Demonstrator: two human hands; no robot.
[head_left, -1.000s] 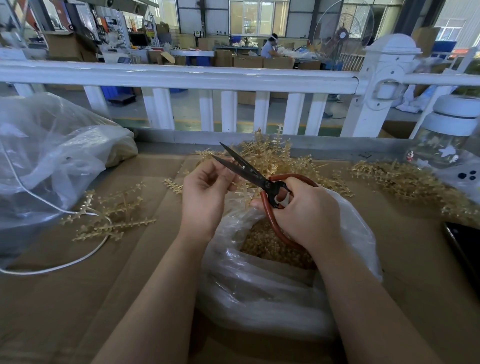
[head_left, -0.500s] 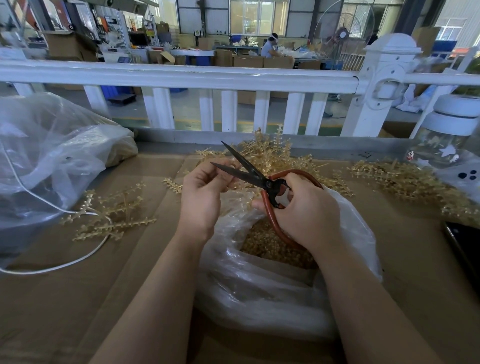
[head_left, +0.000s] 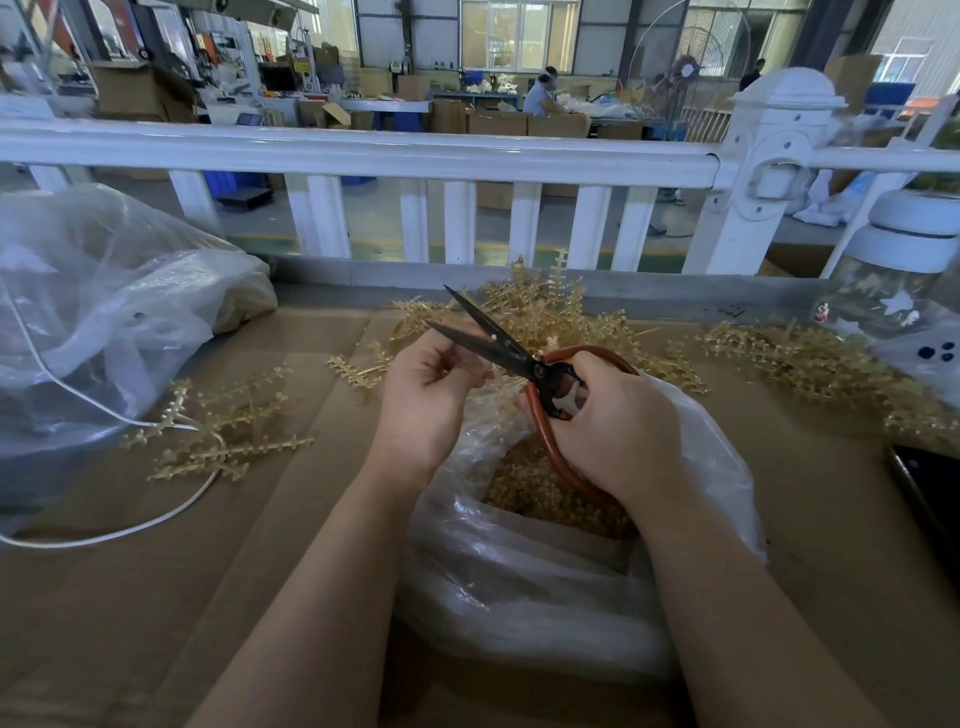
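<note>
My right hand (head_left: 613, 431) grips the red handles of black-bladed scissors (head_left: 498, 343), whose blades stand open and point up and left. My left hand (head_left: 426, 395) has its fingers curled by the lower blade, pinching something small and pale that I cannot make out. Both hands hover over an open clear plastic bag (head_left: 519, 587) holding small golden cut pieces (head_left: 540, 493). Golden plastic sprigs (head_left: 550, 317) lie heaped just behind the scissors.
More golden sprigs lie at the left (head_left: 228, 436) and the right (head_left: 810, 364) on the cardboard-covered table (head_left: 208, 597). A large plastic bag (head_left: 104, 322) and a white cable (head_left: 104, 535) sit at left. A lidded glass jar (head_left: 904, 301) and dark phone (head_left: 930, 499) sit at right. A white railing (head_left: 363, 156) runs behind.
The scissor blades have opened a little wider. My left hand has shifted slightly at the lower blade. Everything else stays put.
</note>
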